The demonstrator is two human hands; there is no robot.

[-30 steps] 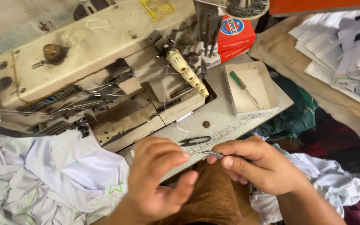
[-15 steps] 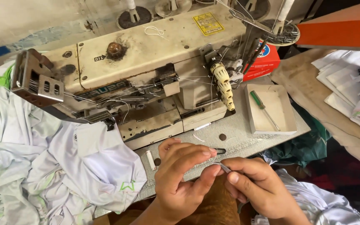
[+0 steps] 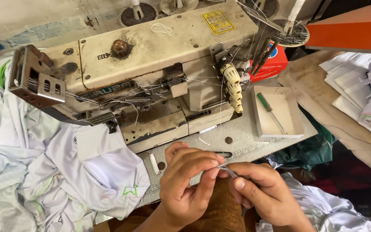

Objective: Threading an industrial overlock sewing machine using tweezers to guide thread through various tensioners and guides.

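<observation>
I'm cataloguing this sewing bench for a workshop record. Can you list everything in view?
Sewing machine: one, cream, worn, centre back.
Shallow tray: one, pale, right of machine.
Screwdriver: one, green handle, in tray.
Box: one, red, behind tray.
White garments: heap, left.
Folded cloth: stack, white, far right.
Small white tube: one, on table edge.
Left hand, right hand: fingertips meet around a thin metal tool.

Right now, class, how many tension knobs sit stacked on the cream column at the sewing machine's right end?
4 cream tension knobs, stacked down the column at the sewing machine's right end, beside the shallow tray. Threads cross them, so another could be hidden above.
</observation>
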